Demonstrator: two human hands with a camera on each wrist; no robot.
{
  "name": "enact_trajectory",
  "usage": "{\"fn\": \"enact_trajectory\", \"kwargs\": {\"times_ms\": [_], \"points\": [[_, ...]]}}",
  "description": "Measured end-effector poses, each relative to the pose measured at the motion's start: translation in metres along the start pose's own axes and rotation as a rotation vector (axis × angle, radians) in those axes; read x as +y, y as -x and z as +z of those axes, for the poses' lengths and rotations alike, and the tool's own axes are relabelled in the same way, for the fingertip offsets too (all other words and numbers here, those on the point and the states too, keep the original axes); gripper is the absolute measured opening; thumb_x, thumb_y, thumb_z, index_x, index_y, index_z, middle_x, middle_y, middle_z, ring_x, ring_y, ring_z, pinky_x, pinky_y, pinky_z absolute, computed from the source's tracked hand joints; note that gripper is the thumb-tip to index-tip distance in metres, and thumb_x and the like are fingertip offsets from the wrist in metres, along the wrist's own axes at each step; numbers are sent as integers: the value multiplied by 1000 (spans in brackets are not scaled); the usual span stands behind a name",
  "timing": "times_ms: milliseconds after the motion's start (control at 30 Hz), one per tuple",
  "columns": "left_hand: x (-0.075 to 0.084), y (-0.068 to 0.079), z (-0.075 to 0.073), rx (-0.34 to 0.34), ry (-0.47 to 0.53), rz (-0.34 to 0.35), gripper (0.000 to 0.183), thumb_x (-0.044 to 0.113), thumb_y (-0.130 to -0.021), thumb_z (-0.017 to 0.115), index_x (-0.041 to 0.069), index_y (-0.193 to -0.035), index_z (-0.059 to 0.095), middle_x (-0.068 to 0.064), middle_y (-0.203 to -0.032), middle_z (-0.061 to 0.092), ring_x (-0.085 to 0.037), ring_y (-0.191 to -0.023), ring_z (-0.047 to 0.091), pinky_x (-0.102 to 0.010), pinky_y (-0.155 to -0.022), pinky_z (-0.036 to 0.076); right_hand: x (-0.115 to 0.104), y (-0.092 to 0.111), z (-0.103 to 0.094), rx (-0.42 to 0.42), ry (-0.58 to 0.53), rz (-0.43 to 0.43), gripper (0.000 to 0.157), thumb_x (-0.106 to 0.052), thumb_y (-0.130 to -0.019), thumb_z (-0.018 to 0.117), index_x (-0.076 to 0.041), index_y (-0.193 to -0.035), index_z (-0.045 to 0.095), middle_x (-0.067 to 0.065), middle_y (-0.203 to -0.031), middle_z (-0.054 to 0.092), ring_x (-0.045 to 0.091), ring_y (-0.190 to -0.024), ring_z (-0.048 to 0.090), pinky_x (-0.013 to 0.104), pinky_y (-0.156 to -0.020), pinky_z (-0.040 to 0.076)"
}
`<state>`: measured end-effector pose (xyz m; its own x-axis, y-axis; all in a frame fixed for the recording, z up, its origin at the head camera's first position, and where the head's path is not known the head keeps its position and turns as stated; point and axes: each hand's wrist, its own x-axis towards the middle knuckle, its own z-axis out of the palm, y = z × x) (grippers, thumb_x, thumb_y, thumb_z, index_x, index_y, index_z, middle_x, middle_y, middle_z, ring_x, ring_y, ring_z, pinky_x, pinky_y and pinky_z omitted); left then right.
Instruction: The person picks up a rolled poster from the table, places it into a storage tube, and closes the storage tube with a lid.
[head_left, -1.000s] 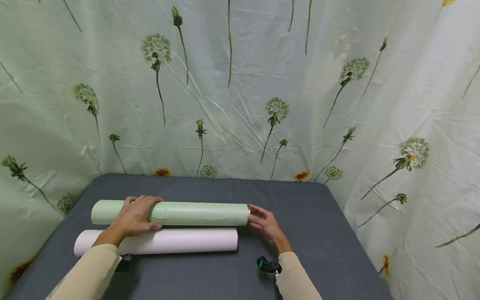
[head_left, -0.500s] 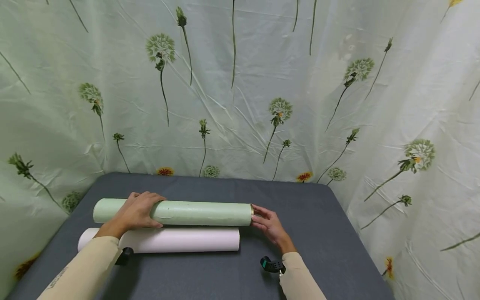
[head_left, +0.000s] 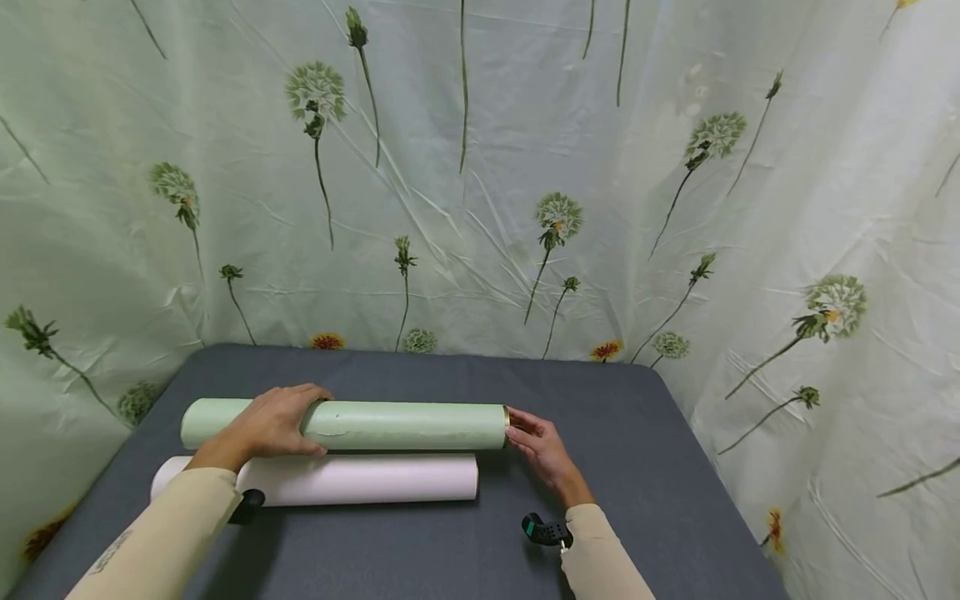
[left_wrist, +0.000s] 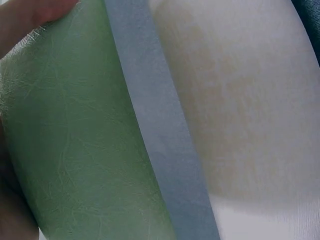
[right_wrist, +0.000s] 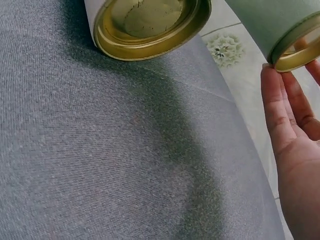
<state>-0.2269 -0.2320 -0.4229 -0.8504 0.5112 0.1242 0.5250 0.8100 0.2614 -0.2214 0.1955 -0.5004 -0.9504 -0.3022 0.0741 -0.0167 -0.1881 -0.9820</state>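
My left hand (head_left: 276,423) grips a long pale green cylinder (head_left: 405,425) from above, left of its middle, fingers over the far side and thumb on the near side. Fingertips of my right hand (head_left: 546,454) touch the cylinder's gold-rimmed right end, fingers nearly straight in the right wrist view. Nearer to me lies a white cylinder (head_left: 375,480), partly behind the left forearm; its gold end cap (right_wrist: 155,30) shows in the right wrist view. A narrow gap separates the cylinders. Whether the green one rests on the table cannot be told.
Dark grey cloth covers the table (head_left: 600,467). Behind it and along both sides hangs a pale curtain (head_left: 480,208) printed with dandelions, close to the table's edges. A black wrist strap (head_left: 546,530) sits at my right cuff.
The green cylinder's right end reaches slightly farther right past the white cylinder, and my right hand has moved with it. My left hand keeps its grip. The head view shifts a little.
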Motion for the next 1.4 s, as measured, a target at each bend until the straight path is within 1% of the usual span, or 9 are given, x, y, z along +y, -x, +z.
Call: {"fn": "enact_trajectory", "kwargs": {"times_ms": [167, 333, 467, 633, 700, 900, 1033, 1200, 1400], "points": [[1, 1, 1, -2, -24, 19, 71, 45, -62, 85, 8, -119, 63, -5, -103, 66, -24, -89, 61, -48, -79, 45, -1, 1, -1, -27, -24, -4, 38, 6, -95, 51, -23, -114, 65, -6, -108, 63, 7, -98, 58, 22, -82, 48], [3, -1, -7, -18, -25, 37, 71, 44, -61, 86, 7, -119, 66, -3, -101, 68, -21, -86, 61, -44, -74, 46, 0, 1, 0, -41, -10, -16, 34, 1, -94, 57, -27, -112, 66, -5, -107, 62, 8, -97, 59, 23, -83, 49], [5, -3, -17, -17, -27, 47, 70, 42, -60, 87, 8, -117, 67, -4, -102, 68, -22, -86, 61, -41, -69, 47, -5, -1, 5, -16, -3, 3, 32, -1, -91, 63, -17, -118, 64, -2, -106, 63, 9, -95, 61, 23, -81, 50], [4, -4, -21, -13, -19, 39, 71, 40, -58, 88, 7, -118, 67, -7, -103, 68, -26, -88, 61, -44, -69, 48, -10, -3, 10, 8, 56, 33, 52, -5, -89, 67, 11, -135, 47, -2, -104, 61, 7, -92, 62, 23, -80, 50], [3, -2, -19, -18, -7, 31, 71, 40, -58, 87, 7, -118, 67, -6, -103, 68, -26, -88, 62, -43, -69, 48, -11, -4, 11, 7, 87, 49, 56, -4, -90, 66, 16, -136, 42, -1, -105, 60, 7, -91, 62, 23, -80, 50], [-2, 7, -10, -8, -9, 16, 71, 40, -59, 87, 7, -118, 67, -6, -102, 68, -26, -88, 62, -44, -71, 47, -13, -4, 11, -48, 177, 100, 58, -8, -91, 66, 13, -139, 40, 13, -119, 60, 9, -98, 61, 24, -83, 50], [-5, 11, -7, -1, -15, 12, 73, 40, -57, 88, 6, -118, 67, -7, -102, 68, -28, -89, 62, -47, -73, 47, -15, -3, 13, -92, 169, 149, 63, -12, -91, 67, 11, -141, 38, 19, -127, 56, 12, -104, 60, 28, -87, 51], [-4, 10, -6, -7, -2, 10, 72, 40, -56, 89, 7, -117, 67, -7, -103, 68, -29, -90, 62, -48, -73, 48, -17, -1, 14, -77, 140, 163, 61, -7, -89, 67, 15, -139, 38, 17, -122, 59, 13, -100, 62, 29, -84, 52], [2, 7, -7, -5, 25, -10, 71, 35, -55, 89, 8, -116, 68, -7, -101, 68, -28, -89, 61, -45, -68, 47, -19, 1, 13, -61, 127, 130, 60, -5, -90, 66, 15, -139, 37, 10, -117, 60, 11, -96, 61, 26, -80, 52]]}}
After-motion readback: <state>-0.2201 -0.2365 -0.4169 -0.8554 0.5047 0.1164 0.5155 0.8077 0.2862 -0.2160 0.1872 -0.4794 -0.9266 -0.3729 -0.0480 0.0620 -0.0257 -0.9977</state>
